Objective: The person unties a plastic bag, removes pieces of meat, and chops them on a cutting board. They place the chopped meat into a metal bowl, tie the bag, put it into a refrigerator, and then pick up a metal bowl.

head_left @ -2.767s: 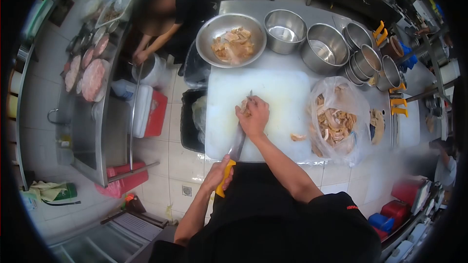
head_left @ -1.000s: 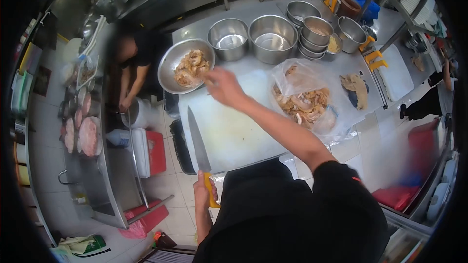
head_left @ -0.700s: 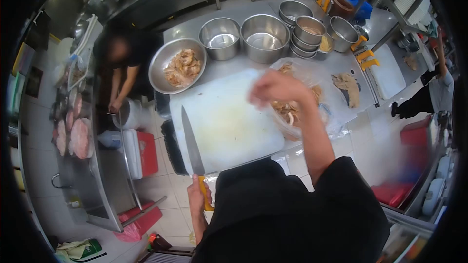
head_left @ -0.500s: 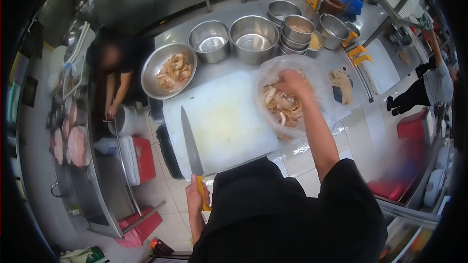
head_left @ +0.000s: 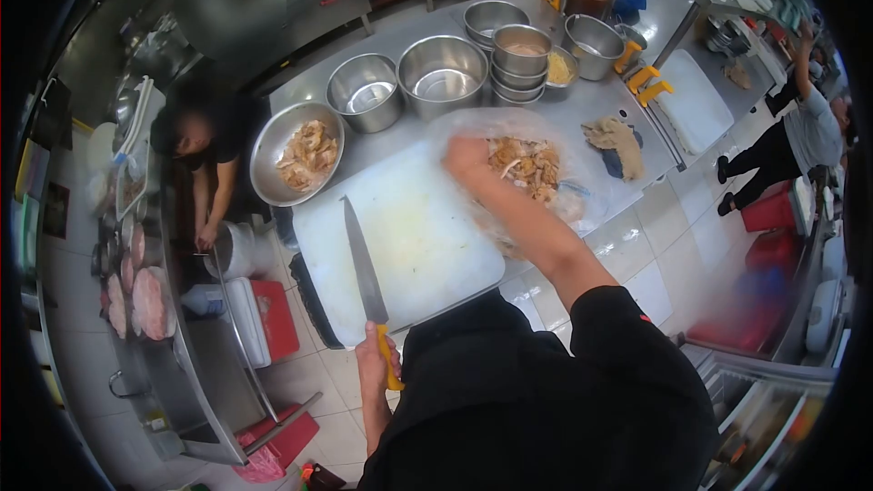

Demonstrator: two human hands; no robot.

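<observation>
My left hand (head_left: 373, 359) is closed around the yellow handle of a long kitchen knife (head_left: 364, 259). Its blade lies over the left part of a white cutting board (head_left: 427, 227), tip pointing away from me. At the near left side of a clear plastic bag (head_left: 582, 159), my right hand (head_left: 466, 156) looks closed, knuckles up; whatever its fingers hold is hidden. Pieces of raw, marinated-looking meat (head_left: 532, 164) fill the bag. More of the same meat (head_left: 307, 155) lies in a tilted steel bowl (head_left: 264, 159) beyond the board's far left corner.
Steel pots (head_left: 443, 77) and stacked steel bowls (head_left: 520, 55) line the far side of the table. A crumpled cloth (head_left: 614, 145) lies right of the bag. Yellow-handled knives (head_left: 650, 86) stand farther right. One co-worker (head_left: 205, 155) bends at the left; another person (head_left: 809, 141) stands far right.
My right hand has moved left, out of the meat to the bag's near left side. The knife stays in my left hand over the board. The view has shifted slightly.
</observation>
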